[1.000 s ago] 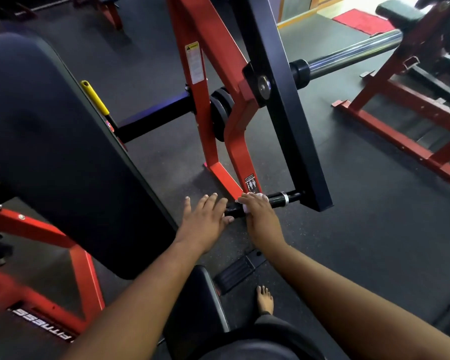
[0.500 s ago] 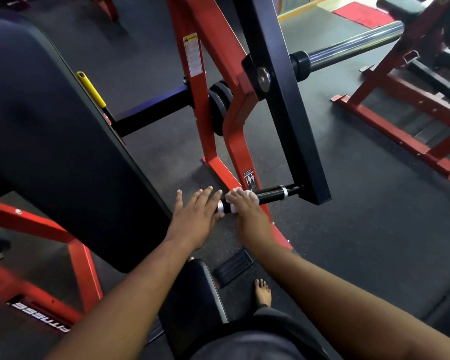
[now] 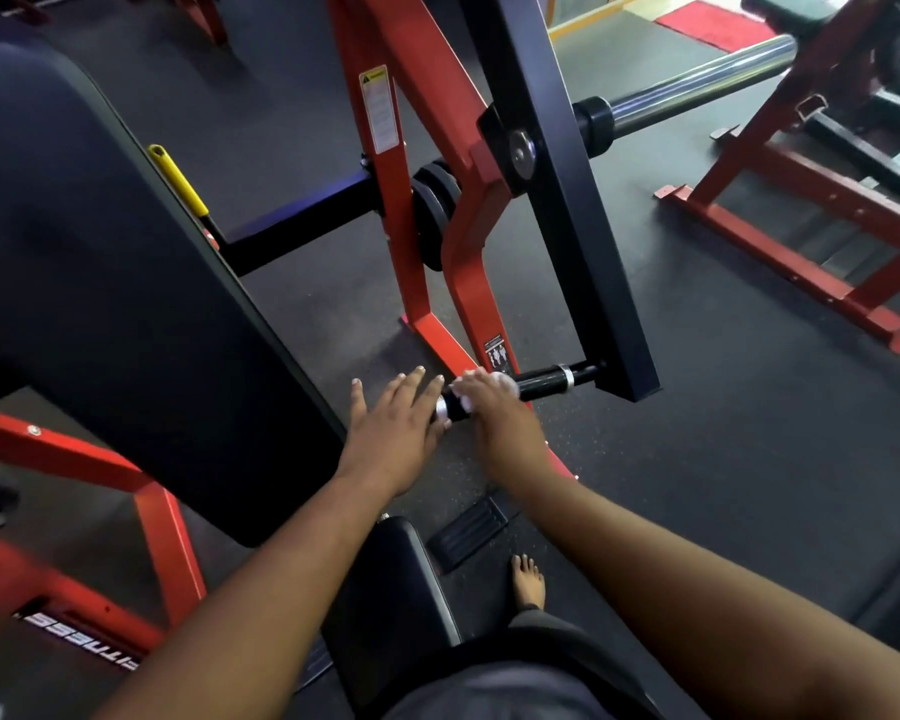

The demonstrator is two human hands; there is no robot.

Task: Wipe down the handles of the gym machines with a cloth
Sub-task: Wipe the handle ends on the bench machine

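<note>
Large black back pad (image 3: 100,283) filling the left, tilted, on a red frame (image 3: 411,163). Right of it a black lever arm (image 3: 567,200) slanting down from the pivot, with a chrome weight sleeve (image 3: 697,88) sticking out toward the upper right. Black seat pad (image 3: 391,589) low in the middle, bare foot (image 3: 528,582) just beside it on the dark rubber floor (image 3: 697,459).

Handle (image 3: 541,380): short, round, glossy black bar with a silver ring near the arm and a silver end cap; long axis nearly level, running from the lever arm's lower end leftward and slightly down, free end pointing at the left hand.

Left hand (image 3: 396,428) flat, fingers straight and spread, touching the end cap. Right hand (image 3: 500,423) curled over the handle, gripping a white cloth (image 3: 505,381) against it.
</note>
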